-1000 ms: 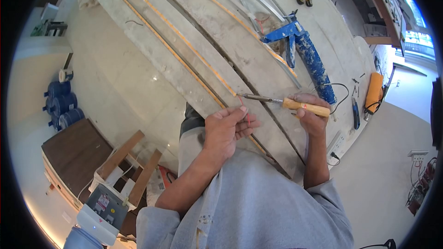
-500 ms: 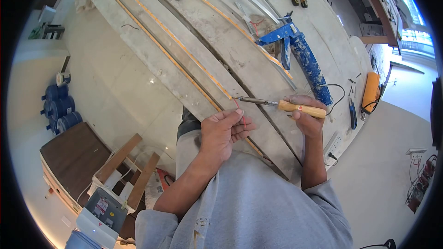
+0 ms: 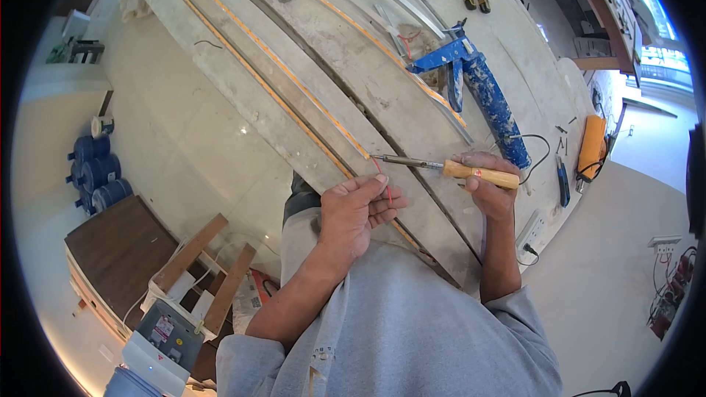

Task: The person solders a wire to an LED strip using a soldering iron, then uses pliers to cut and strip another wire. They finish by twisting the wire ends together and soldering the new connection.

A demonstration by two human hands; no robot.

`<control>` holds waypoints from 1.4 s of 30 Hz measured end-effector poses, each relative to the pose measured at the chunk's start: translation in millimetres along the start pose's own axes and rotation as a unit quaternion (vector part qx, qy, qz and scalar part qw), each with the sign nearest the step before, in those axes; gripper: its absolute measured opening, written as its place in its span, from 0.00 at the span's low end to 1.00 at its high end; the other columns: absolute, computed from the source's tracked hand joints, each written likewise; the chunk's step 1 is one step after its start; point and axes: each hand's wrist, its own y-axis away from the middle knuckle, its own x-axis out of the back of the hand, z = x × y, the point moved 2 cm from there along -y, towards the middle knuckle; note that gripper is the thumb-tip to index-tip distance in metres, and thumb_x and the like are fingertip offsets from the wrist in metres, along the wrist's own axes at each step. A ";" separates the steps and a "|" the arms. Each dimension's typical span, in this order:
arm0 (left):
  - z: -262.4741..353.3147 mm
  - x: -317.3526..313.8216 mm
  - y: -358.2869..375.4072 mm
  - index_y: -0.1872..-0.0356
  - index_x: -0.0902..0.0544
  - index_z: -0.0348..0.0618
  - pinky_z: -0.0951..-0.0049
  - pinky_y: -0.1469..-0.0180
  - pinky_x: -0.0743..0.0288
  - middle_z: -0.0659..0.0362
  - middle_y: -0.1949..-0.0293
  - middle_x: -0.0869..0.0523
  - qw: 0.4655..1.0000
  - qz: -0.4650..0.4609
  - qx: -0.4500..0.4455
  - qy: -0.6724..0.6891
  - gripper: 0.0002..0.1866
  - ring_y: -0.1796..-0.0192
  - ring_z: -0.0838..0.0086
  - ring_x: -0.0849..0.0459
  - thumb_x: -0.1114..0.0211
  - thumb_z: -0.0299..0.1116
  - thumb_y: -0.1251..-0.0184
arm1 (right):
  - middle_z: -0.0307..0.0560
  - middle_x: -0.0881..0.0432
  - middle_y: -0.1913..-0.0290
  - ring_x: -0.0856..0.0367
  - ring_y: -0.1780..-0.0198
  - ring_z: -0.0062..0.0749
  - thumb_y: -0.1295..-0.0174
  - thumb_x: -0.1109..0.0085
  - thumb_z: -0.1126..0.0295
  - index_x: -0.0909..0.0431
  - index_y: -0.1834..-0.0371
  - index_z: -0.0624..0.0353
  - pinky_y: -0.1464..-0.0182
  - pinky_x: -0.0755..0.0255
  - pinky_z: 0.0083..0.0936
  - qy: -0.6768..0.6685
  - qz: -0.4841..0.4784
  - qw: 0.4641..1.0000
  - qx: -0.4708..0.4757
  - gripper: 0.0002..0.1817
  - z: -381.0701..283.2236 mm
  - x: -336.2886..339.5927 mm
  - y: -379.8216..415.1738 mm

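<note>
Your left hand (image 3: pixel 350 213) pinches the red wire (image 3: pixel 377 165), other fingers loose; your right hand (image 3: pixel 493 197) wraps round the soldering iron (image 3: pixel 454 170). The orange strip (image 3: pixel 294 77) runs long and away, leftward, on the worktop (image 3: pixel 507 51), its end nearer your left hand.

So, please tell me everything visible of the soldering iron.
The soldering iron has a pale wooden-looking handle with a small red mark and a slim metallic shaft narrowing to a tip. The right hand grips the handle above the workbench, tip pointing left in the picture. It ends beside an orange LED strip's end and a red wire; contact there is too small to confirm. Whether it is hot does not show.
</note>
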 end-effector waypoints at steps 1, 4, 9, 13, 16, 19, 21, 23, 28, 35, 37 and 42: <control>-0.1 0.0 -0.1 0.56 0.17 0.35 0.72 0.62 0.17 0.53 0.63 0.12 1.000 0.001 0.000 -0.001 0.12 0.61 0.66 0.10 0.33 0.35 0.30 | 0.62 0.13 0.55 0.12 0.54 0.41 0.46 0.29 0.72 0.16 0.55 0.72 0.48 0.21 0.31 -0.002 -0.001 1.000 0.002 0.18 -0.5 -0.3 -0.2; 0.0 -0.3 0.6 0.56 0.17 0.36 0.73 0.62 0.17 0.53 0.63 0.12 1.000 0.000 0.000 0.000 0.12 0.61 0.66 0.10 0.33 0.35 0.30 | 0.62 0.13 0.55 0.12 0.54 0.42 0.46 0.29 0.72 0.16 0.54 0.72 0.48 0.21 0.31 -0.005 0.002 1.000 -0.001 0.18 0.5 0.2 0.5; -0.3 0.6 -0.1 0.56 0.17 0.36 0.73 0.62 0.17 0.53 0.63 0.12 1.000 -0.001 0.000 0.002 0.12 0.62 0.66 0.10 0.33 0.35 0.30 | 0.62 0.13 0.55 0.12 0.53 0.42 0.47 0.28 0.72 0.16 0.54 0.72 0.47 0.21 0.32 -0.004 0.007 1.000 -0.005 0.18 1.3 1.0 1.8; 0.2 -0.3 0.8 0.56 0.17 0.36 0.72 0.62 0.17 0.52 0.63 0.12 1.000 0.007 0.001 0.000 0.12 0.62 0.65 0.10 0.33 0.35 0.30 | 0.62 0.13 0.55 0.12 0.54 0.42 0.47 0.28 0.72 0.16 0.54 0.72 0.47 0.21 0.32 0.002 0.004 1.000 -0.005 0.18 1.1 1.6 1.5; -1.0 1.1 -0.3 0.56 0.18 0.36 0.72 0.62 0.17 0.52 0.63 0.12 1.000 0.000 0.001 0.005 0.12 0.62 0.65 0.10 0.33 0.35 0.30 | 0.62 0.13 0.55 0.12 0.54 0.42 0.46 0.28 0.72 0.16 0.55 0.72 0.48 0.21 0.32 0.003 0.004 1.000 -0.006 0.18 0.8 1.4 1.4; -1.1 1.1 -0.3 0.56 0.18 0.36 0.72 0.62 0.17 0.52 0.63 0.13 1.000 0.001 -0.001 0.003 0.12 0.62 0.65 0.10 0.33 0.35 0.30 | 0.62 0.13 0.55 0.12 0.54 0.42 0.46 0.28 0.71 0.16 0.55 0.72 0.48 0.21 0.32 0.003 0.004 1.000 -0.004 0.18 -0.1 0.5 1.1; -0.2 -0.2 0.7 0.56 0.18 0.36 0.72 0.62 0.17 0.52 0.63 0.13 1.000 0.004 0.002 0.004 0.12 0.62 0.65 0.10 0.33 0.35 0.30 | 0.62 0.13 0.55 0.12 0.54 0.42 0.46 0.28 0.72 0.16 0.55 0.72 0.48 0.21 0.32 0.002 0.007 1.000 -0.004 0.18 0.1 0.0 1.6; 0.3 -0.4 0.8 0.56 0.18 0.36 0.72 0.62 0.17 0.52 0.63 0.13 1.000 0.007 0.003 0.005 0.12 0.62 0.65 0.10 0.34 0.35 0.30 | 0.62 0.13 0.55 0.12 0.54 0.42 0.46 0.28 0.72 0.16 0.55 0.72 0.48 0.21 0.32 0.000 0.009 1.000 -0.004 0.18 0.2 0.0 1.1; -0.3 0.0 0.2 0.56 0.18 0.36 0.72 0.62 0.17 0.52 0.63 0.13 1.000 0.008 0.003 0.004 0.11 0.62 0.64 0.10 0.34 0.35 0.30 | 0.62 0.13 0.55 0.12 0.54 0.41 0.46 0.28 0.71 0.16 0.54 0.72 0.48 0.21 0.32 -0.005 0.009 1.000 -0.009 0.18 -0.2 -0.3 1.4; -0.3 0.1 -0.1 0.56 0.18 0.36 0.72 0.62 0.17 0.52 0.63 0.13 1.000 0.010 0.004 0.000 0.11 0.61 0.64 0.10 0.34 0.35 0.29 | 0.61 0.12 0.55 0.12 0.55 0.40 0.46 0.28 0.71 0.16 0.55 0.71 0.49 0.21 0.30 0.002 0.007 1.000 0.000 0.18 0.2 -0.2 0.7; -1.0 0.8 -0.6 0.56 0.18 0.36 0.72 0.62 0.17 0.52 0.63 0.13 1.000 0.010 0.003 0.003 0.11 0.61 0.64 0.10 0.35 0.35 0.29 | 0.61 0.12 0.55 0.12 0.55 0.39 0.46 0.28 0.70 0.16 0.55 0.71 0.49 0.21 0.30 0.007 0.004 1.000 0.000 0.18 -0.5 -0.2 0.7; -1.4 0.6 -0.4 0.57 0.18 0.37 0.72 0.62 0.17 0.53 0.64 0.12 1.000 0.013 0.004 0.006 0.10 0.61 0.64 0.10 0.35 0.35 0.29 | 0.61 0.12 0.56 0.12 0.56 0.39 0.45 0.28 0.70 0.16 0.55 0.71 0.49 0.20 0.31 0.000 0.006 1.000 0.002 0.18 -0.1 -1.2 0.5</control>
